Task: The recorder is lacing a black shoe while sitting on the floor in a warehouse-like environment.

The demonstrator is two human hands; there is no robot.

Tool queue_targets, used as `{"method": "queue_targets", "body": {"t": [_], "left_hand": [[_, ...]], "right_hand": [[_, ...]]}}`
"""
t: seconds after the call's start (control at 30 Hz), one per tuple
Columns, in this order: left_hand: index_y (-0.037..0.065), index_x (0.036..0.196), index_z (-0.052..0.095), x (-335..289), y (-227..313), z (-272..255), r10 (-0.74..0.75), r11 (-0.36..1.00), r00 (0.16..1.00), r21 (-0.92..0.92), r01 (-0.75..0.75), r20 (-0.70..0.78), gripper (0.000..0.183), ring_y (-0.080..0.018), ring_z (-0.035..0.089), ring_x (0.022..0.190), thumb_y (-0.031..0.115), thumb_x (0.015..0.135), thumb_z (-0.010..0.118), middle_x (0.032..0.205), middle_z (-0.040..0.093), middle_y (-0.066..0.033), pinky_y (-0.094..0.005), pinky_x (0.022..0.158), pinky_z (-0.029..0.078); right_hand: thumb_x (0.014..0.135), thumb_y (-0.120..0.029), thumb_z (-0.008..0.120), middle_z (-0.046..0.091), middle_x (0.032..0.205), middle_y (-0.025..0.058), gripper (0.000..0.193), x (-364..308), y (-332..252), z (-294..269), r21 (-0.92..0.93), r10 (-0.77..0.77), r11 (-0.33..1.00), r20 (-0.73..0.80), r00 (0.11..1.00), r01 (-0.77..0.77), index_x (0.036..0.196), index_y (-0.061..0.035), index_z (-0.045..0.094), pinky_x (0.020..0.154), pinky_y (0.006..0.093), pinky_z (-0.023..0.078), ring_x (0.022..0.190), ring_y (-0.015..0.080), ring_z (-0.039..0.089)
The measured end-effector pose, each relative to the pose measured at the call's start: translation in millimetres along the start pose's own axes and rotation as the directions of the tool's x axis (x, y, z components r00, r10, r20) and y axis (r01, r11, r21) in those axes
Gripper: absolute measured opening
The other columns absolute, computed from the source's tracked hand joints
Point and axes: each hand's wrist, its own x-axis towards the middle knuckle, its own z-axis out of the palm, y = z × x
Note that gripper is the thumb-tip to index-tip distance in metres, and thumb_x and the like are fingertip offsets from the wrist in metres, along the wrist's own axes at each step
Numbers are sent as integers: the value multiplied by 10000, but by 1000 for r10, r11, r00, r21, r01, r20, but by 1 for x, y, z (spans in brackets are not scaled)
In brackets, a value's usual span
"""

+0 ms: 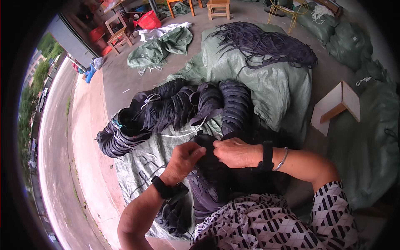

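A black shoe upper (213, 177) is in front of my body, its top end between my two hands. My left hand (181, 160) pinches its left edge, thumb against the bent fingers. On the opposite edge my right hand (237, 153) is closed, fingertips pressed together. Any lace or small part between the fingers is too dark to make out. Just beyond my hands, nested dark shoe uppers (236, 104) lie in curved rows, some tied with pale string (152, 99). Thin dark laces (146, 177) trail left of my left hand.
Under the uppers spreads a pale green woven sheet (133, 166). A heap of dark laces (266, 46) tops a covered mound ahead. Stuffed green sacks (366, 137) and an angled wooden board piece (337, 106) are at right. Farther off stand a wooden chair (118, 33) and stool (218, 9).
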Motion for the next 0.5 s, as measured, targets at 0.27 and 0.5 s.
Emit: {"method": "queue_targets", "body": {"t": [0.27,0.5], "left_hand": [[92,877,652,-12,-22,18,-113,654,981,-755,-45,-156,164,-33,461,721,256,880,646,935,593,41,-186,629,347],[69,935,665,-11,-29,28,65,621,971,-753,-220,-230,175,-82,542,898,235,884,639,1106,563,2,-226,743,415]], "right_hand": [[930,-194,541,590,803,51,218,13,-9,-32,947,281,296,41,959,-127,1043,-8,520,514,227,491,668,104,609],[912,-167,579,563,725,19,163,20,-33,-5,916,242,366,73,967,-161,944,-7,575,530,211,479,631,71,567]]}}
